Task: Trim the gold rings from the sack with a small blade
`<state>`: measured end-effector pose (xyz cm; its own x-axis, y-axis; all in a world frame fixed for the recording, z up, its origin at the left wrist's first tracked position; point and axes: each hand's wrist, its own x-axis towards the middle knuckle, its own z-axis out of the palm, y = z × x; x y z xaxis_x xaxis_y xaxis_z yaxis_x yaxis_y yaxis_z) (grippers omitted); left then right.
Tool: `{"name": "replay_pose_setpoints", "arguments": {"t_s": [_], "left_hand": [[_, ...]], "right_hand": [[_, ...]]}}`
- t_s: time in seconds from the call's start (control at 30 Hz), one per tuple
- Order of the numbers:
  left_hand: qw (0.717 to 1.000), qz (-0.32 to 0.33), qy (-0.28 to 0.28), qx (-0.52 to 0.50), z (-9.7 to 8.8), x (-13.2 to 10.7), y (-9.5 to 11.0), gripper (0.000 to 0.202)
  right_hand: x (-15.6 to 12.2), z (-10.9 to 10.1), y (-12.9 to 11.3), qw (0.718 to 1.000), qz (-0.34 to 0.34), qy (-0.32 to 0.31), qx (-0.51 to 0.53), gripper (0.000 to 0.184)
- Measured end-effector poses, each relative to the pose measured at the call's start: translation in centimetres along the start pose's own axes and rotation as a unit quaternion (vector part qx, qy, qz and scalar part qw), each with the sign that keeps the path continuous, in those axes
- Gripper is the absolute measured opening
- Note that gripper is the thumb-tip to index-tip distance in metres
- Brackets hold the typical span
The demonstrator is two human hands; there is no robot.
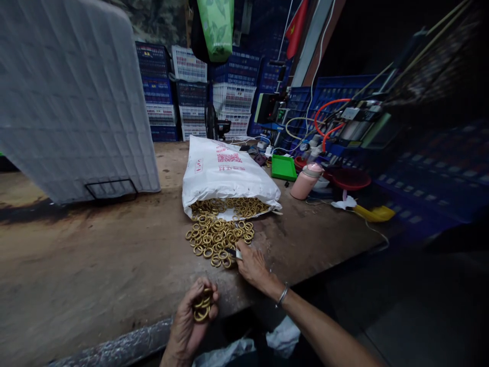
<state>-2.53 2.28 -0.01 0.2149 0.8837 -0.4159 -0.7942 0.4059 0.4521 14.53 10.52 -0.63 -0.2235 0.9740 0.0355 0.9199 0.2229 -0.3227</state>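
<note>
Several brass-coloured rings (202,306) lie in my left hand (191,318), its fingers curled round them near the table's front edge. My right hand (252,262) grips a small tool (234,253) with a dark, narrow tip and a whitish part; its exact kind is unclear. That tip touches or hovers just over the near right side of a pile of the same rings (217,237). The pile spills from the mouth of a white woven sack (229,168) with red print, which lies on its side with more rings inside.
All this is on a worn wooden table (126,255). Right of the sack stand a green tray (283,167), a pink bottle (306,181) and a red dish (349,178). A tall whitish ribbed panel (76,102) rises at the left. Stacked crates (191,94) line the back.
</note>
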Motion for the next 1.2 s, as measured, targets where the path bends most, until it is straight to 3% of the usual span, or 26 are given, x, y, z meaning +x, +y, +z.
{"name": "replay_pose_setpoints", "arguments": {"t_s": [0.13, 0.27, 0.37, 0.53, 0.63, 0.73, 0.83, 1.07, 1.2], "left_hand": [[1.0, 0.006, -0.013, 0.011, 0.1, 0.3, -0.2, 0.011], [0.998, 0.028, 0.01, 0.051, 0.7, 0.6, -0.7, 0.02], [0.983, 0.085, 0.06, 0.153, 1.3, 1.0, -1.5, 0.026], [0.917, 0.211, 0.104, 0.323, 2.0, 0.9, -2.2, 0.03], [0.897, 0.267, 0.073, 0.344, 2.0, 0.5, -2.2, 0.02], [0.886, 0.275, 0.048, 0.372, 1.7, 0.2, -2.3, 0.013], [0.896, 0.237, 0.053, 0.373, 1.5, 0.0, -2.5, 0.016], [0.902, 0.187, 0.094, 0.378, 2.1, -0.1, -2.4, 0.028], [0.926, 0.136, 0.078, 0.343, 2.1, -0.2, -2.4, 0.031]], "right_hand": [[0.2, -0.5, 0.5, 0.998, 0.023, 0.011, 0.056, 0.021], [0.1, -0.8, 0.6, 0.974, 0.038, 0.02, 0.224, 0.014], [-0.3, -0.9, 0.1, 0.92, 0.083, -0.034, 0.381, 0.008], [-1.8, -1.6, -1.8, 0.802, 0.145, -0.199, 0.543, 0.009], [-2.5, -2.3, -2.9, 0.772, 0.15, -0.246, 0.567, 0.009], [-2.8, -2.6, -3.4, 0.752, 0.153, -0.272, 0.581, 0.01], [-3.0, -2.2, -3.4, 0.764, 0.149, -0.266, 0.569, 0.012], [-3.3, -1.3, -2.9, 0.904, 0.01, -0.117, 0.412, 0.018], [-3.3, -1.4, -3.1, 0.916, 0.006, -0.109, 0.386, 0.018]]}}
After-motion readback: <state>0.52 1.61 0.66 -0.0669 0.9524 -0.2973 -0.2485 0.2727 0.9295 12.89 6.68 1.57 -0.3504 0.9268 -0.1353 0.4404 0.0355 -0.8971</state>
